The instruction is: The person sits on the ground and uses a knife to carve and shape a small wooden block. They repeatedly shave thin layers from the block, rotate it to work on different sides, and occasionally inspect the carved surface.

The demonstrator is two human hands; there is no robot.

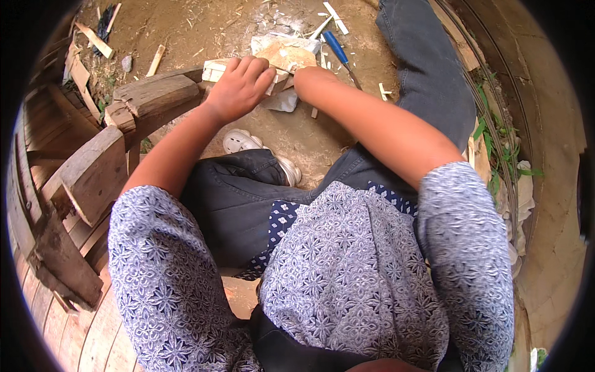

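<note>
Pale wood (214, 70) at the centre of the action, out at the far part of the dirt ground (139, 31), ahead of the person's white shoe (243, 141)! Left hand (240, 88) on it from above: fingers bent over the top, close together, gripping the wood, the fingertips tucked out of sight. Over to the right hand (305, 77), close by on the other side; its wrist is turned away and blocks the view, so whether those fingers are spread or closed, I cannot tell. A thin dark strip (284, 70) shows in the narrow gap between the hands; what it belongs to is unclear.

Now the edges! Just beyond the hands sits a pale block (285, 51), walling off the far side. Right of that, a blue-handled tool (335, 47) lies slanted on the ground, its tip pointing back toward the right forearm. Further right, the trousered leg (427, 68) bounds that flank, with the wall (551, 155) along the ground's right edge. On the left, timber (158, 96) reaches near the wood's left end: tight there! More room toward the ground's far left, dotted with chips and a stick (156, 60).
</note>
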